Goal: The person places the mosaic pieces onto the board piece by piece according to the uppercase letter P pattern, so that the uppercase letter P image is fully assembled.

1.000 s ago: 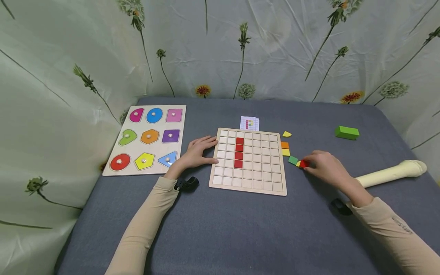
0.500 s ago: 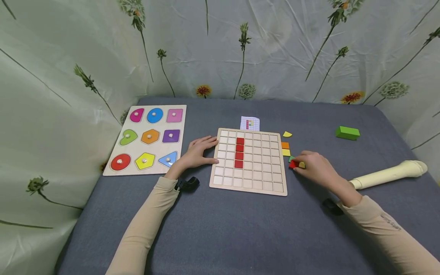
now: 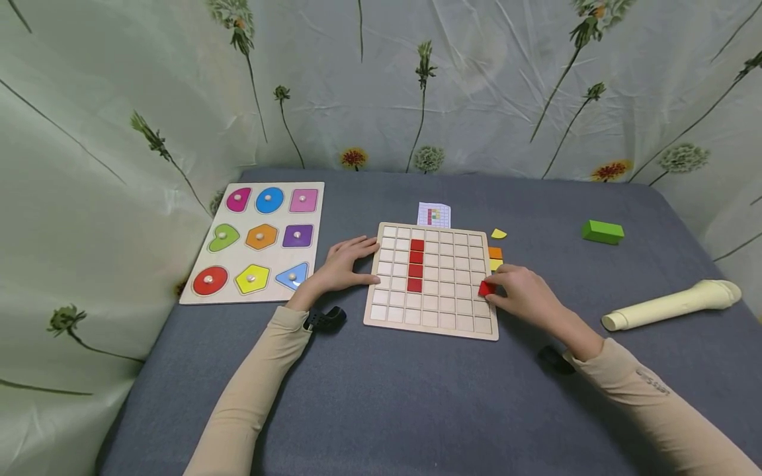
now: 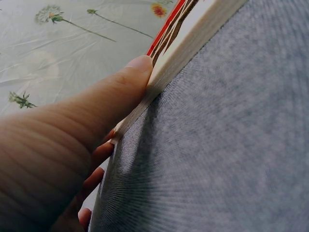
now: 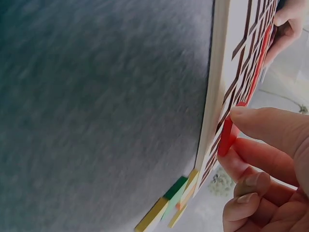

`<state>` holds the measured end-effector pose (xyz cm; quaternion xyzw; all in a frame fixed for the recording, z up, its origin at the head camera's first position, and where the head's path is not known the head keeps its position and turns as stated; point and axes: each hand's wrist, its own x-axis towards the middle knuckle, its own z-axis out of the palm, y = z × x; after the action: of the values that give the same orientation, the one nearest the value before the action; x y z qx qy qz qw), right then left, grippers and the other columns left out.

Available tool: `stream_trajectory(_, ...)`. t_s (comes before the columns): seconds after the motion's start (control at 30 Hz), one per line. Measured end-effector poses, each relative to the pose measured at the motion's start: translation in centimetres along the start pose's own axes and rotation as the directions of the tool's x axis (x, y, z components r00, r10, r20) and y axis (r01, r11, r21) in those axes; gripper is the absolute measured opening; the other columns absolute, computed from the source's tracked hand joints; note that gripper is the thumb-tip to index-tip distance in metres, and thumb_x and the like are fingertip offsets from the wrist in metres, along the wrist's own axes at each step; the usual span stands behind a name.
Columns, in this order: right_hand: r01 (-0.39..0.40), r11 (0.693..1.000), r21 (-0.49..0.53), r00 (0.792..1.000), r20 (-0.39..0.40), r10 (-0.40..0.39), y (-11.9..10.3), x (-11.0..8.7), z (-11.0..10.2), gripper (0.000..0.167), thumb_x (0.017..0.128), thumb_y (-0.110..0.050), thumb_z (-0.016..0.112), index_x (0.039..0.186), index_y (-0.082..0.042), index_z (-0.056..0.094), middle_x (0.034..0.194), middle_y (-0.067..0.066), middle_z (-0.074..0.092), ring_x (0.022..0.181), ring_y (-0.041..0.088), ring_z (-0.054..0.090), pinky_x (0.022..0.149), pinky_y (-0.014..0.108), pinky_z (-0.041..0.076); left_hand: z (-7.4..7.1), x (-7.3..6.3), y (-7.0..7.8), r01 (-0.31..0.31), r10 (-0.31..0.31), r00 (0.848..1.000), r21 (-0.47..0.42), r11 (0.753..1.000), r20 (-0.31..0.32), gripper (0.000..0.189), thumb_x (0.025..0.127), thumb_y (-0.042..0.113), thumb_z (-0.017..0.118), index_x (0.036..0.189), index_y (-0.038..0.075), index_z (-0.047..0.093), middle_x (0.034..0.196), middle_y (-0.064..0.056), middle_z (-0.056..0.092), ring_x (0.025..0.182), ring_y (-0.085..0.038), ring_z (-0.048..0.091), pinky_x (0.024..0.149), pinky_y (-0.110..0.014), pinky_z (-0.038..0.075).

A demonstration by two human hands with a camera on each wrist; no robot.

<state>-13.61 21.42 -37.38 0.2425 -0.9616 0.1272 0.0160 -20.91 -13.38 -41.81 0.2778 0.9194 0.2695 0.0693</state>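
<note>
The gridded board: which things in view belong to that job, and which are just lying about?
Likely part of the job:
gridded board, touched by the left hand
red tile, pinched by the right hand
column of red tiles
patterned card
orange tile, green tile
curved yellow piece

Likely just lying about:
shape puzzle
green block
cream-coloured roll

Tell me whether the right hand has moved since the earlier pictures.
Yes: the right hand has moved left, to the right edge of the grid board.
</note>
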Motion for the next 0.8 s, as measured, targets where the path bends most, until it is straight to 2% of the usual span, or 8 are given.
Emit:
stream_trajectory(0.17,0.016,1.000,0.027,1.000,0.002,-0.016,-0.8,0.5,0.4,0.015,0.076,-0.010,0.074,0.090,-0.005,0.073,0.084,0.007,0.066,0.066,0.012,0.051,0.054,0.022,0.038,0.0,0.0,0.0,0.001,-0.001,1.000,0.000,1.000,-0.005,0.078,0.080,0.036,0.072,0.144,0.010,0.038,0.152,-0.010,0.034,0.145,-0.031,0.022,0.112,-0.056,0.012)
stream_trajectory(0.43,0.043,0.998,0.051,0.999,-0.013,-0.042,-2.0,1.1,0.9,0.010,0.075,-0.009,0.074,0.085,-0.007,0.073,0.080,0.004,0.063,0.064,0.009,0.049,0.053,0.021,0.038,0.1,0.1,-0.1,0.002,-0.002,1.000,0.001,1.000,-0.004,0.077,0.080,0.037,0.072,0.144,0.010,0.038,0.152,-0.010,0.035,0.145,-0.031,0.023,0.112,-0.057,0.012)
stream_trajectory(0.63,0.067,0.997,0.041,0.998,0.004,-0.068,-3.0,1.8,1.0,0.016,0.076,-0.012,0.074,0.091,-0.004,0.074,0.083,0.005,0.065,0.067,0.011,0.051,0.055,0.021,0.040,0.1,0.1,0.0,0.001,-0.001,1.000,-0.005,1.000,-0.008,0.078,0.079,0.037,0.072,0.144,0.009,0.039,0.152,-0.010,0.035,0.145,-0.030,0.023,0.112,-0.057,0.012)
stream_trajectory(0.8,0.112,0.992,0.057,0.994,-0.013,-0.111,-3.7,2.3,1.4,0.017,0.076,-0.013,0.075,0.091,-0.004,0.074,0.083,0.006,0.067,0.065,0.010,0.052,0.054,0.019,0.040,0.1,0.1,0.0,0.000,0.000,1.000,0.000,1.000,-0.006,0.077,0.080,0.036,0.072,0.144,0.009,0.039,0.152,-0.011,0.035,0.144,-0.031,0.023,0.112,-0.057,0.012)
